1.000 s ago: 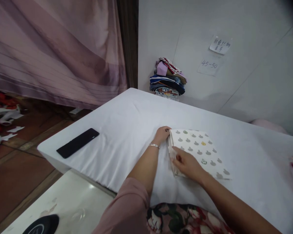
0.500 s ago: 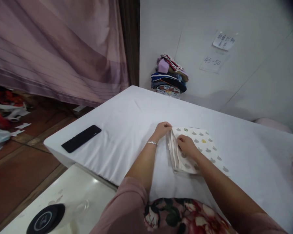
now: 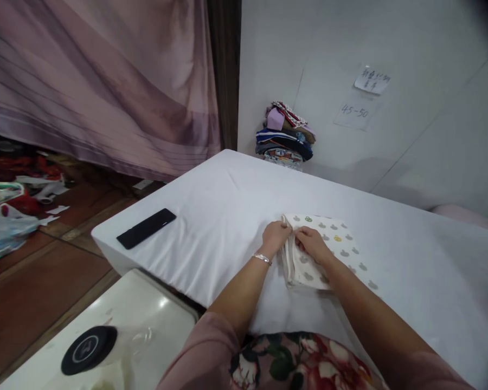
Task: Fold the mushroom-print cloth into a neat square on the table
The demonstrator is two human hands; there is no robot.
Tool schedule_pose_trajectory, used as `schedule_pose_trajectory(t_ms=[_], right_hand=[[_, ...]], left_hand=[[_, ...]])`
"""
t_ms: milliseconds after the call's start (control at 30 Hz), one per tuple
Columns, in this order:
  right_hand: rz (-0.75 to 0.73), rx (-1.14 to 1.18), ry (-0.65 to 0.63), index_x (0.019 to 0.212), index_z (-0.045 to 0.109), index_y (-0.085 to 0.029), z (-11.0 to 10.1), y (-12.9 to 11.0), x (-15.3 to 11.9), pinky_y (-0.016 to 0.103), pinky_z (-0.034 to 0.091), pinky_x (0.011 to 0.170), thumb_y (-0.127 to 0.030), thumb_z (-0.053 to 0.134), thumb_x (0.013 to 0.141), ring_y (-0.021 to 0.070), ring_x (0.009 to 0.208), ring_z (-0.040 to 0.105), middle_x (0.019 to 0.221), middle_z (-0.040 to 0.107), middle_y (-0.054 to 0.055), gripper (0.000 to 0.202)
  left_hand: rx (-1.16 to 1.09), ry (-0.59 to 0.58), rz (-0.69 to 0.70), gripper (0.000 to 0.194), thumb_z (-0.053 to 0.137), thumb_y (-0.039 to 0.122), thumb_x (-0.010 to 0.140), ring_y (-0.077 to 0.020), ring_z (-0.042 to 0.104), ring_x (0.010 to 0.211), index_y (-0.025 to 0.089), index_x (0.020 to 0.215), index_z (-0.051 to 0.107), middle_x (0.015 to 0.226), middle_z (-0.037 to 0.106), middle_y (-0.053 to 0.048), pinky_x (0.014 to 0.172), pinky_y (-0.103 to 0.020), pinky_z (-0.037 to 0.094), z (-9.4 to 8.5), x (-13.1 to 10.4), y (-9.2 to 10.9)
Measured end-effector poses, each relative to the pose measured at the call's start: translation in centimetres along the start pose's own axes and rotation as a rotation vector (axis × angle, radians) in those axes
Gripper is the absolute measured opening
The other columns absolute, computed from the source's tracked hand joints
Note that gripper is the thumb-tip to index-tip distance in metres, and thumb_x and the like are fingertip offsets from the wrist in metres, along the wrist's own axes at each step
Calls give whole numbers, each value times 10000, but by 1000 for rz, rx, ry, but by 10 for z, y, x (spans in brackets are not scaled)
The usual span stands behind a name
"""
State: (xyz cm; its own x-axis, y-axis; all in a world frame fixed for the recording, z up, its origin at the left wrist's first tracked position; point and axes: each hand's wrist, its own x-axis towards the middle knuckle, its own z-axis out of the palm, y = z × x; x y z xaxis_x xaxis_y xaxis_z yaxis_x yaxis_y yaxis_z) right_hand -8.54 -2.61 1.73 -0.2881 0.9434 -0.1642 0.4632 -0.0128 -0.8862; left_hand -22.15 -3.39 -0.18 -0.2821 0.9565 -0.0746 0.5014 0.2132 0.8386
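A folded white cloth (image 3: 344, 245) printed with grey rabbit heads and a few green and yellow motifs lies on the white-covered table (image 3: 215, 222). Its layered folds face left. My left hand (image 3: 275, 237), with a silver bracelet at the wrist, is closed on the left folded edge near the far corner. Close beside it, my right hand (image 3: 312, 245) pinches the upper layer of the same cloth near that edge. Both hands' fingertips almost meet, and part of the edge is hidden beneath them.
A black phone (image 3: 146, 228) rests toward the table's left end. Folded clothes (image 3: 287, 135) are stacked at the far edge by the wall. A white stool-like surface (image 3: 154, 303) at lower left bears a round black object (image 3: 88, 349). A pink curtain (image 3: 146, 81) hangs behind.
My left hand has moved nearer, along the cloth's left edge from its far corner, toward my right hand. The right hand stays nearly in place. The view has shifted slightly.
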Motion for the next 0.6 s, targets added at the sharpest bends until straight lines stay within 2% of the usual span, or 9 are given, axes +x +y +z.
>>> schedule_pose_trajectory(t_ms=[100, 167, 233, 300, 333, 400, 467, 600], right_hand=[[-37, -30, -23, 691, 559, -175, -5, 3, 2, 220, 342, 427, -417, 486, 765, 93, 419, 444, 542, 559, -13, 263], [-111, -95, 83, 790, 592, -174, -16, 8, 6, 246, 410, 488, -431, 458, 785, 131, 511, 521, 634, 611, 16, 290], [-232, -259, 235, 944, 608, -173, -33, 15, 12, 309, 481, 651, -420, 417, 817, 194, 752, 605, 865, 665, 73, 337], [-301, -529, 337, 1106, 582, -170, -51, 26, 18, 401, 433, 885, -400, 383, 846, 258, 1093, 528, 1186, 593, 126, 400], [-279, -672, 356, 1174, 555, -172, -60, 32, 22, 447, 366, 970, -402, 371, 857, 280, 1216, 433, 1306, 515, 135, 433], [-156, -891, 339, 1281, 486, -190, -71, 46, 27, 512, 256, 1038, -446, 335, 880, 303, 1326, 287, 1425, 392, 129, 499], [-51, -1002, 300, 1343, 422, -211, -74, 58, 31, 533, 228, 1043, -492, 279, 899, 306, 1347, 250, 1458, 346, 118, 545], [-40, -1072, 284, 1374, 382, -213, -70, 66, 34, 522, 222, 1045, -507, 209, 918, 297, 1357, 230, 1476, 315, 111, 570]], left_hand=[[-13, -30, -34, 144, 574, 265, 712, -181, 605, 710, 180, 645, 670, 714, 683, -57, 621, -249, 389, 2, 5, 2], [-82, -37, -60, 120, 576, 239, 695, -168, 598, 685, 173, 625, 649, 690, 673, -41, 597, -240, 386, 3, 8, 0], [-145, -29, -84, 103, 568, 221, 689, -154, 591, 674, 168, 629, 633, 692, 668, -30, 579, -230, 382, 4, 9, -4], [-171, -12, -101, 107, 550, 218, 701, -145, 587, 672, 166, 649, 627, 708, 669, -27, 570, -224, 381, 4, 10, -7], [-180, -5, -101, 109, 543, 217, 707, -143, 585, 674, 166, 660, 627, 719, 671, -26, 569, -223, 381, 4, 10, -8], [-200, 6, -101, 103, 545, 214, 707, -141, 581, 679, 167, 670, 629, 732, 674, -26, 575, -224, 384, 5, 9, -9], [-203, 12, -98, 89, 555, 206, 697, -143, 578, 683, 170, 673, 633, 734, 674, -24, 581, -226, 382, 7, 9, -9], [-158, 16, -54, 102, 558, 245, 713, -150, 570, 681, 188, 701, 642, 740, 673, -20, 588, -235, 369, 9, 10, -6]])
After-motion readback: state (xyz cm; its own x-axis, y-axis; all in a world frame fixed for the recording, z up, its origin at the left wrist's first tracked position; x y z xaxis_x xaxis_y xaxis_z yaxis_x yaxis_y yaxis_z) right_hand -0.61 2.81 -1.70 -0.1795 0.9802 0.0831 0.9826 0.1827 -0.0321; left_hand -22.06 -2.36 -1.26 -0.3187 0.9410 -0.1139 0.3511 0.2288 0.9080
